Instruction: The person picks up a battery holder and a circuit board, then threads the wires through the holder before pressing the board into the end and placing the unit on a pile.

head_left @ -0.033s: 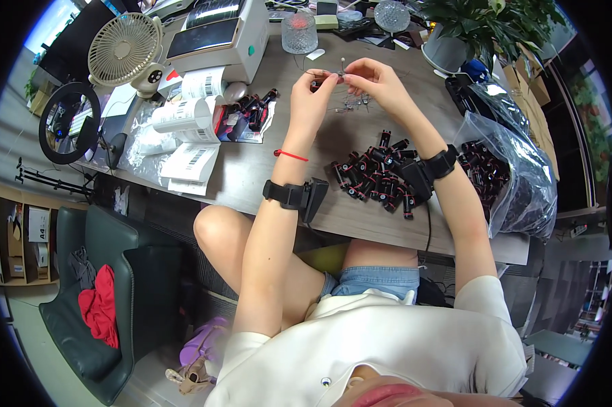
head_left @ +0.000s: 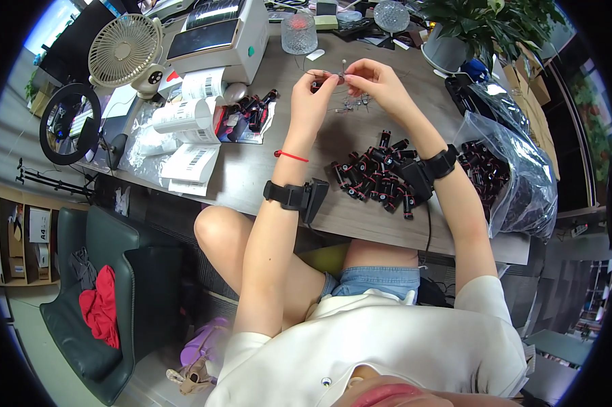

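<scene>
Over the far middle of the table, my left hand (head_left: pixel 310 98) and my right hand (head_left: pixel 380 85) meet almost fingertip to fingertip. Both are pinched on a thin dark wire (head_left: pixel 308 72), whose one end loops out left of my left hand. A small pale tip (head_left: pixel 344 62) sticks up between the fingers. Something small, dark and reddish shows under my left fingers, mostly hidden. Just below my hands lie several thin wire pieces (head_left: pixel 352 104). Nearer me, beside my right forearm, is a heap of small black cylinders with red rings (head_left: pixel 374 173).
A clear plastic bag (head_left: pixel 523 197) of similar cylinders lies at the right. On the left are label sheets (head_left: pixel 192 163), a fan (head_left: pixel 126 51) and a white printer (head_left: pixel 248 51). A glass jar (head_left: pixel 299 34) and a potted plant (head_left: pixel 448 51) stand at the back.
</scene>
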Demonstrator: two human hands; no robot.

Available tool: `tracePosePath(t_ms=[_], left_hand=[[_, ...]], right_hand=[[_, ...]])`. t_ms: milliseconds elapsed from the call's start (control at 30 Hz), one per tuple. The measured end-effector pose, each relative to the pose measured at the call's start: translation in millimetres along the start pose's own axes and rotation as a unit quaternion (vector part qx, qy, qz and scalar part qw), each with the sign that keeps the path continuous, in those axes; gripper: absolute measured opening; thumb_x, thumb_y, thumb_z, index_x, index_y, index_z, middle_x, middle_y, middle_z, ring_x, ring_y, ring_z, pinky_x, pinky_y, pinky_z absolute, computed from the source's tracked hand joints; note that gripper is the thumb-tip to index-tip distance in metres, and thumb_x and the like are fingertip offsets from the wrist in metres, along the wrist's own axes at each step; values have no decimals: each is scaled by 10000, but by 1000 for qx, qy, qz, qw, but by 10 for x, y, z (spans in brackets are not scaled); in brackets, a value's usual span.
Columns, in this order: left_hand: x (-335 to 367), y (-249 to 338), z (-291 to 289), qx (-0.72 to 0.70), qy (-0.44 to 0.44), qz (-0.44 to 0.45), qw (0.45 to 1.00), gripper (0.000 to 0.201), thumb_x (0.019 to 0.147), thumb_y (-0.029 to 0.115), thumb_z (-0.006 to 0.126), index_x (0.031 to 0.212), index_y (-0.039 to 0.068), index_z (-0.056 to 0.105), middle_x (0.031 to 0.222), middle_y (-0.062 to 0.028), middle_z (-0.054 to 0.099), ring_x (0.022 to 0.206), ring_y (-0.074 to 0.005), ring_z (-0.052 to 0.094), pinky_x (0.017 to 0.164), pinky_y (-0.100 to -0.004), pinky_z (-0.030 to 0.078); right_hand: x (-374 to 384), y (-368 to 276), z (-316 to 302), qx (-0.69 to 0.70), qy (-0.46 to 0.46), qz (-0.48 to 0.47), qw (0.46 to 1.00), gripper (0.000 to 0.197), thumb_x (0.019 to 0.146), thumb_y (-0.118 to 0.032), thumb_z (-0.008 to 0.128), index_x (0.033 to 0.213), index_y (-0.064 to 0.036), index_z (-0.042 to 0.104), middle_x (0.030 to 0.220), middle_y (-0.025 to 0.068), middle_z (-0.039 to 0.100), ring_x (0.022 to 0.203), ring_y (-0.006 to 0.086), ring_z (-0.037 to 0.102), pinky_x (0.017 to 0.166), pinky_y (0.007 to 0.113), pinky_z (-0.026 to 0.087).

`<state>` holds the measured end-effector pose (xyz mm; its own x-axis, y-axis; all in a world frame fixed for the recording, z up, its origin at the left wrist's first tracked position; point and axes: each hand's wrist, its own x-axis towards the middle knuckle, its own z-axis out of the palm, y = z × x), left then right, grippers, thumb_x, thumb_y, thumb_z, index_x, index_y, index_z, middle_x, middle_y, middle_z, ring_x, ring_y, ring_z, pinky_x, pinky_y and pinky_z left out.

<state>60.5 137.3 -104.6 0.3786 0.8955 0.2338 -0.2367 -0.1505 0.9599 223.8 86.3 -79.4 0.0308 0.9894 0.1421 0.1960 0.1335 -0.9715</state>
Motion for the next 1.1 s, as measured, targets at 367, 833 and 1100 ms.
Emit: tracePosePath(t_ms=[367,833,1100], left_hand=[[-73,64,115,-89,13,-72,993,183,846,149,634,957,26,557,799,-43,650,498,-30,439,432,-193,336],[-222,261,123,1,-29,11,1000,321,818,97,677,1075,27,498,938,-113,692,598,-17,506,460,-165,358],[-157,196,-38,-22,46,28,998,323,828,92,664,1086,32,480,943,-76,694,685,-29,563,508,-170,395]], right_hand=[[-129,42,5,54,17,-11,998,167,863,-103,621,969,-25,519,916,59,625,799,122,617,700,255,508],[-279,-133,-49,230,-31,53,971,213,841,-84,608,986,-56,455,832,29,567,747,127,574,733,249,458],[-381,-293,-213,69,-125,66,988,170,829,-77,579,968,-50,485,786,11,534,717,95,530,691,225,443]])
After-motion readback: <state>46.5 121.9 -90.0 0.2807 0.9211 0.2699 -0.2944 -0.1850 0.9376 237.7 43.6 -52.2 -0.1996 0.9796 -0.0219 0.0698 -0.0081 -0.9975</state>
